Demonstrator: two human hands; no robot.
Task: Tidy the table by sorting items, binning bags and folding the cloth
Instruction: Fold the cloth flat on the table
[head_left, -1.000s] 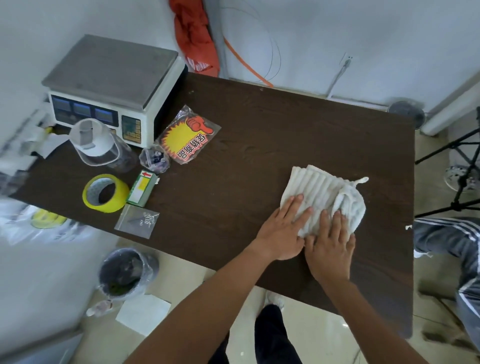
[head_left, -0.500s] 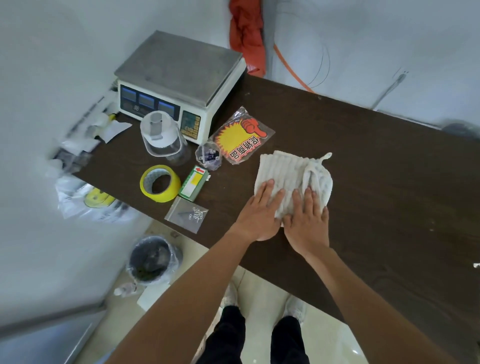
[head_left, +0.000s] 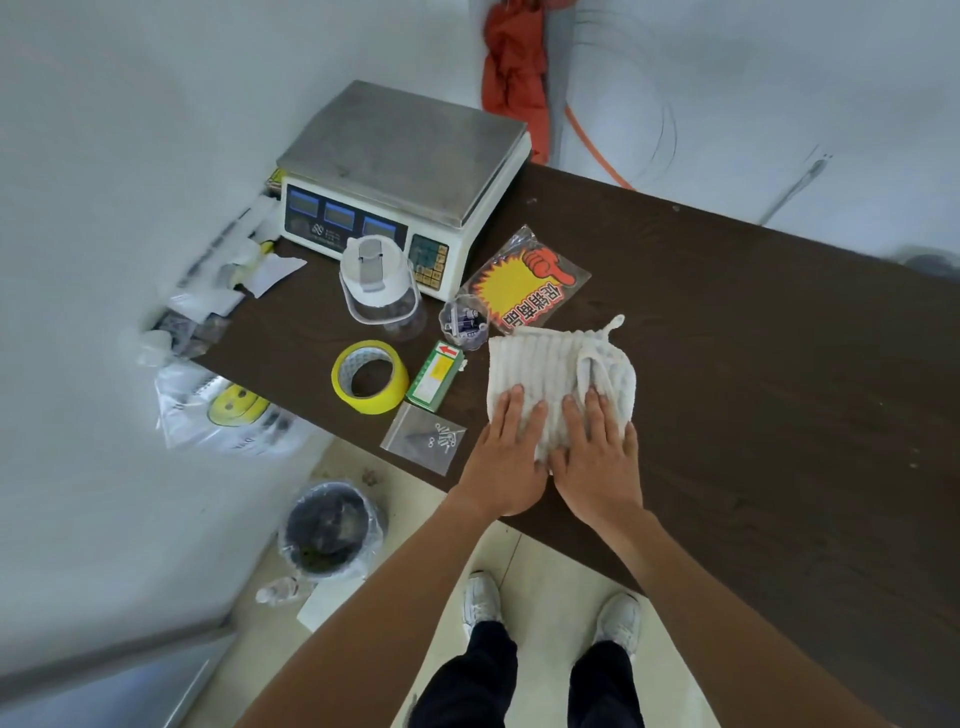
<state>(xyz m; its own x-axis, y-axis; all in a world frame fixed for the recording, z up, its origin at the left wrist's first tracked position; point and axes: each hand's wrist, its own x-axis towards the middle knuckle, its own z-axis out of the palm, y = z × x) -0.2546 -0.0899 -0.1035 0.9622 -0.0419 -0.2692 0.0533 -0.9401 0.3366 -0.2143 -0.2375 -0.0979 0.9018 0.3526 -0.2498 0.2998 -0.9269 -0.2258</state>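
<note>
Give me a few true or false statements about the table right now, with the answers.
1. Both hands, left hand and right hand, lie flat on the white cloth. True.
2. The yellow tape roll sits on the scale. False: it lies on the table.
3. The cloth's loop points away from the person. True.
4. The small bag of screws lies on the floor. False: it is at the table's near edge.
</note>
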